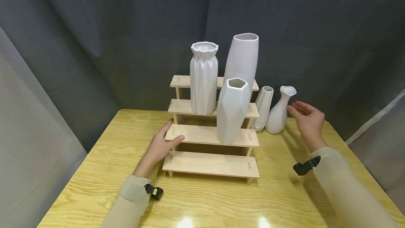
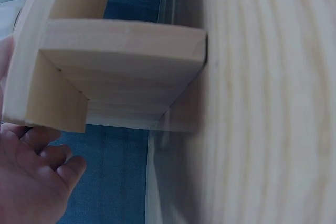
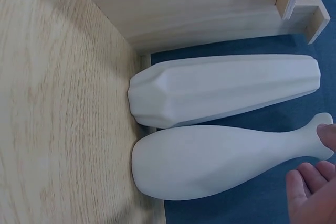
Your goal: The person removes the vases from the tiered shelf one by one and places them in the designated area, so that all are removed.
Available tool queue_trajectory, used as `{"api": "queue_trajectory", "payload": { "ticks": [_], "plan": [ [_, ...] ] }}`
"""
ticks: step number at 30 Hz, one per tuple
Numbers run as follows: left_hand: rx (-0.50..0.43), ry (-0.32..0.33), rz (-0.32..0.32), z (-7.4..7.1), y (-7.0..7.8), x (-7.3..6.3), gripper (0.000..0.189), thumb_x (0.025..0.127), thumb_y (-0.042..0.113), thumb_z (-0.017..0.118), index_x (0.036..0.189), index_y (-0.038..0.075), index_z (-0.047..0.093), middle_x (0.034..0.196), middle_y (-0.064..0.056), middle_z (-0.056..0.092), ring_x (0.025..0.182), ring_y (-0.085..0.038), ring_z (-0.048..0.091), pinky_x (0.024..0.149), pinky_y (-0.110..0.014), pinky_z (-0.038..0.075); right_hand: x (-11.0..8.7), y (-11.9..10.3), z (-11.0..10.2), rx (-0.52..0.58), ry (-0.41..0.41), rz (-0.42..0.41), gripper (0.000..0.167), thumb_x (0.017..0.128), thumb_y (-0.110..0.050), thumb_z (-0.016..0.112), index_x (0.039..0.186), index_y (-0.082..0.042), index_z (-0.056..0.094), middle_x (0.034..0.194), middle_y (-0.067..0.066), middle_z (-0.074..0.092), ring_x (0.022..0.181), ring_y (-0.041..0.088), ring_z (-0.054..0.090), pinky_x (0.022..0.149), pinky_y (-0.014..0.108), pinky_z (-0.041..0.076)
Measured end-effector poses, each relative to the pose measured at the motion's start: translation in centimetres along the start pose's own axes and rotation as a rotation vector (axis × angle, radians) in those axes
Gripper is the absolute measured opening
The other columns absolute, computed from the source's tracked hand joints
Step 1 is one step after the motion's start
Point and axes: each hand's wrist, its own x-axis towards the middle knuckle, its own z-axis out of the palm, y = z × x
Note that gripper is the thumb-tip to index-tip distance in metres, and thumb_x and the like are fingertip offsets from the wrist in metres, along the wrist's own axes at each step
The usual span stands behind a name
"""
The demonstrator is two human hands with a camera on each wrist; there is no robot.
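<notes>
A pale wooden stepped stand bears several white vases. My left hand grips the left end of its second step from the bottom, thumb over the board and fingers at the side. On the right, my right hand is beside the neck of a curved, narrow-necked vase, fingers relaxed and slightly bent. In the right wrist view its thumb overlaps the flared mouth of that vase. A slim faceted vase stands between the curved one and the stand.
On the stand are a pleated vase, a tall smooth vase and a wide faceted vase, the last near the right end of its step. The wooden table ends at a dark curtain behind.
</notes>
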Motion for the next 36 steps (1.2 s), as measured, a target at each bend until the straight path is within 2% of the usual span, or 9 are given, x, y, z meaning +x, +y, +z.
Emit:
{"api": "queue_trajectory", "payload": {
  "ticks": [9,15,23,28,36],
  "plan": [
    [-0.017,-0.006,0.012,0.0,0.1,-0.1,0.101,0.081,0.067,0.068,0.159,0.026,0.020,0.162,0.004,0.016,0.148,-0.025,0.014,0.114,-0.055,0.024,-1.2,-0.7,-0.3,0.080,-0.016,-0.016,0.050,0.084,-0.024,0.079,0.130,-0.008,0.066,0.119,0.002,0.067,0.103,0.007,0.062,0.080,0.010,0.050],
    [-0.007,0.001,0.021,0.0,-0.1,0.0,0.099,0.081,0.068,0.067,0.159,0.028,0.020,0.163,0.001,0.016,0.148,-0.025,0.015,0.114,-0.055,0.026,-2.5,-1.9,-0.1,0.159,-0.044,-0.030,0.048,0.082,-0.021,0.082,0.126,-0.008,0.068,0.117,0.003,0.069,0.101,0.008,0.063,0.079,0.011,0.050],
    [-0.005,0.008,0.008,0.1,-0.1,0.0,0.097,0.081,0.068,0.068,0.158,0.032,0.021,0.162,0.007,0.017,0.148,-0.023,0.015,0.114,-0.053,0.025,-3.9,-3.2,0.3,0.258,-0.095,-0.070,0.049,0.080,-0.014,0.083,0.125,-0.001,0.067,0.111,0.000,0.071,0.101,0.010,0.064,0.080,0.013,0.051],
    [-0.011,0.005,0.010,0.1,-0.2,0.1,0.097,0.081,0.068,0.068,0.158,0.032,0.021,0.162,0.008,0.017,0.148,-0.023,0.014,0.114,-0.053,0.025,-4.9,-3.8,0.5,0.277,-0.124,-0.093,0.050,0.081,-0.013,0.083,0.125,0.002,0.066,0.111,0.001,0.072,0.102,0.011,0.064,0.082,0.014,0.051],
    [-0.018,0.000,0.023,0.1,-0.4,0.1,0.099,0.080,0.067,0.069,0.159,0.029,0.021,0.161,0.009,0.016,0.148,-0.023,0.015,0.113,-0.053,0.027,-6.3,-4.8,0.7,0.205,-0.165,-0.130,0.046,0.084,-0.019,0.081,0.125,-0.005,0.068,0.115,0.002,0.071,0.104,0.011,0.064,0.084,0.013,0.050]
  ]
}}
